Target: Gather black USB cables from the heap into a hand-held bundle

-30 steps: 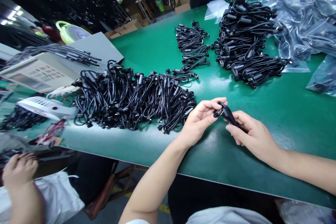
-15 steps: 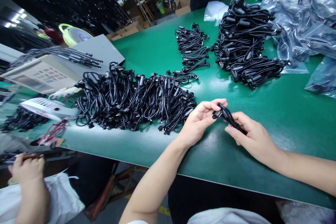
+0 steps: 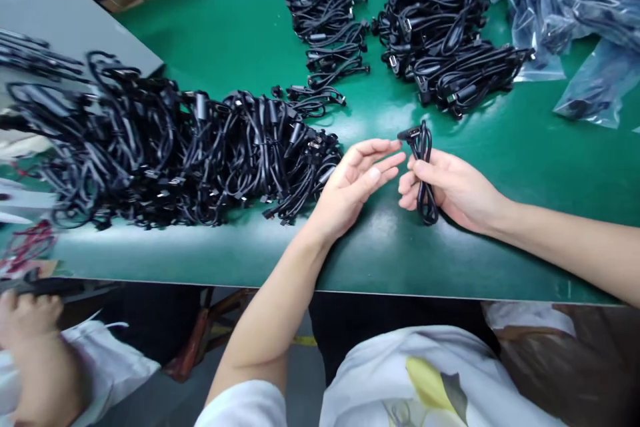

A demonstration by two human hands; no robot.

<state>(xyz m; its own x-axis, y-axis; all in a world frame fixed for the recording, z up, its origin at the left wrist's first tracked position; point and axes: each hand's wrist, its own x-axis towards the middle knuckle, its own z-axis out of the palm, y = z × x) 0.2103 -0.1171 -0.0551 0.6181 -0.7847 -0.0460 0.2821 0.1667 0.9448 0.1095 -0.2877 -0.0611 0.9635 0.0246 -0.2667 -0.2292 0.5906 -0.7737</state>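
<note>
A coiled black cable (image 3: pixel 427 197) with a metal-faced connector at its upper end is pinched between the thumb and fingers of my right hand (image 3: pixel 453 187). Its loops hang down past the fingers, above the green table (image 3: pixel 370 267). Just left of the connector is my left hand (image 3: pixel 361 177), fingers apart and holding nothing; its fingertips come close to the connector. Beside that hand lies a long heap of bundled black cables (image 3: pixel 200 160).
Farther back lie a smaller cable row (image 3: pixel 325 20) and a larger cable pile (image 3: pixel 445 40). Clear plastic bags (image 3: pixel 595 73) cover the right corner. A grey box (image 3: pixel 65 13) stands at left. Another person's hand (image 3: pixel 30 320) is at the lower left, off the table's front edge.
My left hand has let go of the connector and opened. My right hand has turned the cable from slanting to nearly upright. The view has tilted downward.
</note>
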